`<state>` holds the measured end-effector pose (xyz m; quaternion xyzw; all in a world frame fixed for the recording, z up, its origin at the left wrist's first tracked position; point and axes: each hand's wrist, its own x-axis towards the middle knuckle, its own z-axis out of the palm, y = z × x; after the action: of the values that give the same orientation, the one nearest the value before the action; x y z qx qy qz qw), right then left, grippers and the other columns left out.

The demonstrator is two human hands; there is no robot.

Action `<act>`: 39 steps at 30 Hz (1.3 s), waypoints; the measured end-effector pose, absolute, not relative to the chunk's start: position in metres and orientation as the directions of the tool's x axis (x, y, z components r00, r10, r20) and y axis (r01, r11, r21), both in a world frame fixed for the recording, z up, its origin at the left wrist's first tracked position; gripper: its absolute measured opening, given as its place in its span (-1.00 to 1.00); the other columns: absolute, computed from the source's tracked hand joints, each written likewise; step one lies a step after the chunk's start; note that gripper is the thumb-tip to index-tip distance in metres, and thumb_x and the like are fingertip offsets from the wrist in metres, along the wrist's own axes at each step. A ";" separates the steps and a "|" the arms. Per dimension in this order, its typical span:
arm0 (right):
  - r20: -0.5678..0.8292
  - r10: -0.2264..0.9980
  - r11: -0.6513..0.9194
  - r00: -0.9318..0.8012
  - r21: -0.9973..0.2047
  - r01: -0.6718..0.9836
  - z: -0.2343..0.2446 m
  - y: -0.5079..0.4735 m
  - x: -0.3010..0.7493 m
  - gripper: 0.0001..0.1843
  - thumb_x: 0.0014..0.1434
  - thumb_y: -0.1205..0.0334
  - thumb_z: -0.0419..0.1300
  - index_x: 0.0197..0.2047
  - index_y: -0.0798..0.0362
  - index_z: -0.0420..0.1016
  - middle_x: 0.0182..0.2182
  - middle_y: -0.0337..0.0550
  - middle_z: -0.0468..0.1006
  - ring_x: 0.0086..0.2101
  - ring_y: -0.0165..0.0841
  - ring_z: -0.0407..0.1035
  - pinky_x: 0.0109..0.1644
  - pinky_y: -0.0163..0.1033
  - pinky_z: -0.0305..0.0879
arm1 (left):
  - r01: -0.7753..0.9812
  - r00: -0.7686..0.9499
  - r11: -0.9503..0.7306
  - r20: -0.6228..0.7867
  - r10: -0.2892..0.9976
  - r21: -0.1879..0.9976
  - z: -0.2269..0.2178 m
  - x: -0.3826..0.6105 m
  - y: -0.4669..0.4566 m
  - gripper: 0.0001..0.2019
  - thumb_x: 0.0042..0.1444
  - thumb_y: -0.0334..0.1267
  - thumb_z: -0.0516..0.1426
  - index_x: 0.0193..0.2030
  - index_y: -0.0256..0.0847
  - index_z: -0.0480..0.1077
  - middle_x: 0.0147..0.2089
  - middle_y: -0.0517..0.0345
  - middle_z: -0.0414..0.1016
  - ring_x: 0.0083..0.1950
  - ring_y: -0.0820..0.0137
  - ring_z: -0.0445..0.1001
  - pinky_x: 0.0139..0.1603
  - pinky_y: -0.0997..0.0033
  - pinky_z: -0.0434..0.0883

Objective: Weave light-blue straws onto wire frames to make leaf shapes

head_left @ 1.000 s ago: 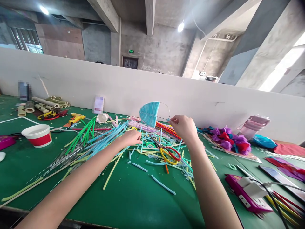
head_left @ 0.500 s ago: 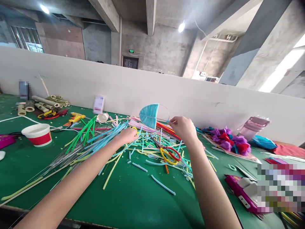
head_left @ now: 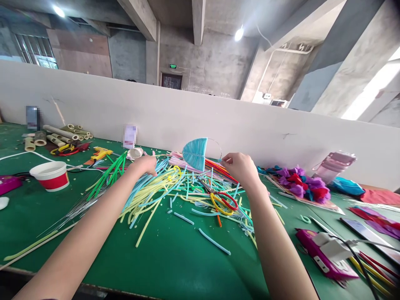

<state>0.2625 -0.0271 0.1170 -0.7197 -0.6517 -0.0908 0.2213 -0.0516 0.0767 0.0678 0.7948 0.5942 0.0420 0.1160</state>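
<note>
My right hand (head_left: 240, 167) is closed, fingertips pinching the thin wire end of a light-blue leaf-shaped piece (head_left: 195, 154). That piece is held up above the heap, its ribbed half-leaf surface toward the left and a thin wire loop curving out on its right. My left hand (head_left: 145, 164) is over a bundle of light-blue pipe cleaners (head_left: 137, 189), its fingers apart. Yellow pipe cleaners (head_left: 145, 185) lie beside and across the blue ones. Between my hands, scissors with red and yellow handles (head_left: 223, 203) rest among cut pieces.
Green pipe cleaners (head_left: 106, 177), a yellow glue gun (head_left: 101, 153), a paper cup (head_left: 50, 177) and bamboo tubes (head_left: 59, 135) are on the left. Petals (head_left: 301, 183), a pink bottle (head_left: 334, 166) and a magenta power strip (head_left: 325, 254) are on the right. A white partition (head_left: 265, 125) stands behind.
My left hand has moved left and slightly away from me, from the yellow loop to the blue bundle, uncovering yellow pipe cleaners. The right hand keeps the leaf-shaped piece nearly still.
</note>
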 end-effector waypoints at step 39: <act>0.282 0.958 0.191 -0.048 -0.506 0.841 0.112 -0.027 0.257 -0.73 0.18 0.07 0.18 -0.41 0.04 0.58 -0.51 -0.20 0.63 -0.59 -0.42 0.38 -0.43 -0.33 0.22 | 0.466 0.576 -0.632 0.331 0.748 0.619 0.125 -0.012 0.005 -0.77 0.24 -0.07 0.06 -0.28 -0.18 0.33 -0.33 0.08 0.64 -0.35 0.37 0.57 -0.37 0.40 0.36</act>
<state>0.2570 -0.0268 0.1121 -0.6276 -0.7167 0.1021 0.2863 -0.0115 0.0048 0.1246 0.8544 0.3551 0.2934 0.2402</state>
